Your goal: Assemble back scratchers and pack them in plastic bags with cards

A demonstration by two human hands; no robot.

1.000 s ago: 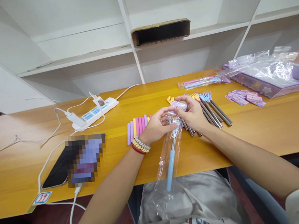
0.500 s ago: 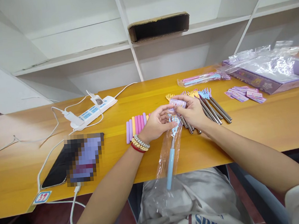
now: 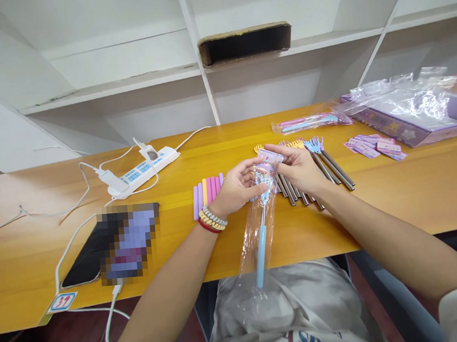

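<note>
Over the glossy wood table (image 3: 392,195), a thin, crinkly bag (image 3: 269,218) encloses a slim blue scratcher (image 3: 261,255), probably light, stiff and slippery-wrapped, best pinched near its forked top. The left hand (image 3: 236,191), half-curled, pinches there; the right hand (image 3: 300,169), nearly closed, grips the flat card (image 3: 270,157).

One left hand (image 3: 236,190), one right hand (image 3: 298,168), one bagged blue stick (image 3: 261,255), one printed card (image 3: 270,157).
On the desk (image 3: 385,206): at least seven coloured tubes (image 3: 209,190); one power strip (image 3: 144,170) and one purple tray (image 3: 391,124) towards the back edge; one number label (image 3: 62,302) at the left front corner; metal rods (image 3: 337,169) and loose cards (image 3: 363,147) overlap, uncountable.
</note>
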